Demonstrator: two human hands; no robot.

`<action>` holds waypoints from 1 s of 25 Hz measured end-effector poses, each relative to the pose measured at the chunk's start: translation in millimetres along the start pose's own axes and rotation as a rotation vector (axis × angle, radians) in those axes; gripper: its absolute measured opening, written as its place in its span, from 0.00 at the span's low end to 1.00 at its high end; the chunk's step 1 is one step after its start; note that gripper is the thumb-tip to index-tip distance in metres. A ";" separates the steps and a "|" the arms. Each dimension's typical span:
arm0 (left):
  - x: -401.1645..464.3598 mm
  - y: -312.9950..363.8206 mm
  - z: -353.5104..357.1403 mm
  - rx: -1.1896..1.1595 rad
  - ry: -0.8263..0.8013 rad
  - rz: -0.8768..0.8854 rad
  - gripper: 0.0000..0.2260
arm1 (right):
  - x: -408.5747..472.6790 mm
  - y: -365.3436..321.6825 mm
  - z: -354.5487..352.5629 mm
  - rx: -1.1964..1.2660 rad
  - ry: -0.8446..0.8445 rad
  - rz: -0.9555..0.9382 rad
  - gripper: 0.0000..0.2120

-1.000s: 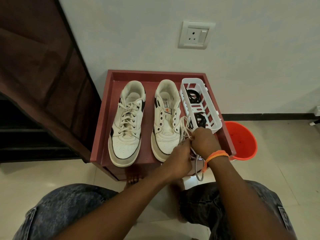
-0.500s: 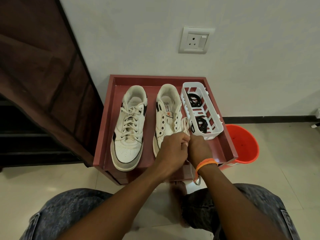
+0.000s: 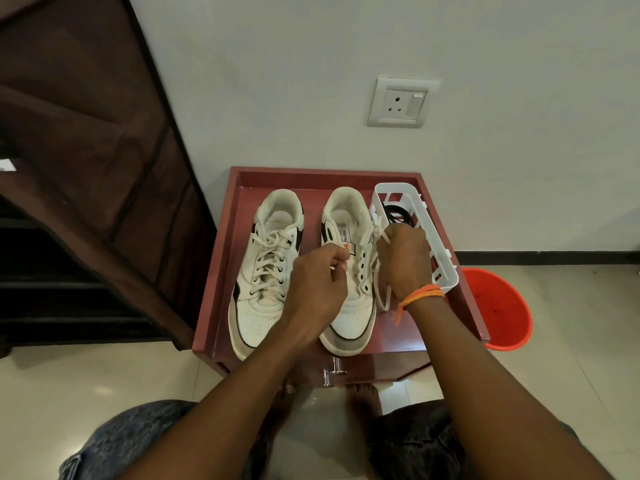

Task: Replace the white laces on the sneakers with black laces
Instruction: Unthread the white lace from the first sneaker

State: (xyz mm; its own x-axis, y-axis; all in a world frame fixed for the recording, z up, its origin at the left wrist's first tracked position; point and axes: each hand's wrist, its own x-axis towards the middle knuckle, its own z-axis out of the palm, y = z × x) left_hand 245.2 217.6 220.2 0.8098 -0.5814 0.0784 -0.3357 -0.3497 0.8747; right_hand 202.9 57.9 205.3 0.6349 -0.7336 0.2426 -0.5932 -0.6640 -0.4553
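Grip, right hand point(image 3: 401, 259): fingers curled round bunched white lace point(image 3: 375, 271), above right sneaker's outer side.
Grip, left hand point(image 3: 320, 282): fingers curled over right sneaker point(image 3: 349, 317), pinching near tongue; held item too small to tell.
Right sneaker: unlaced eyelets showing; tongue label point(image 3: 348, 245) with orange mark, print unreadable.
Left sneaker point(image 3: 265, 271): white laces tied.
Axis: both sneakers lengthwise, toes toward person, heels toward wall.
Location: side by side in red tray point(image 3: 221, 271).
Black laces point(image 3: 398, 214): coiled in white basket point(image 3: 438, 261), right of sneakers.
Surroundings: orange bucket point(image 3: 498, 306); wall socket point(image 3: 401, 102).
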 end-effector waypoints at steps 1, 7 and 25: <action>3.6 0.1 -6.3 0.007 0.022 -0.007 0.09 | 2.9 3.2 2.6 0.023 -0.008 0.009 0.06; 22.6 -7.9 -45.2 0.057 0.208 -0.058 0.08 | 15.2 15.1 -14.5 0.203 -0.026 0.054 0.06; 1.0 -43.2 -55.5 0.520 0.039 -0.380 0.28 | -86.7 -31.0 -9.4 -0.149 -0.557 -0.086 0.58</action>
State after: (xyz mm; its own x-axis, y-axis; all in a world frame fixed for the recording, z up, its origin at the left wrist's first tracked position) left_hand 287.2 272.9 209.0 0.9317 -0.3231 -0.1658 -0.2031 -0.8421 0.4995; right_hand 161.6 140.8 206.4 0.8248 -0.5154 -0.2324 -0.5653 -0.7608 -0.3188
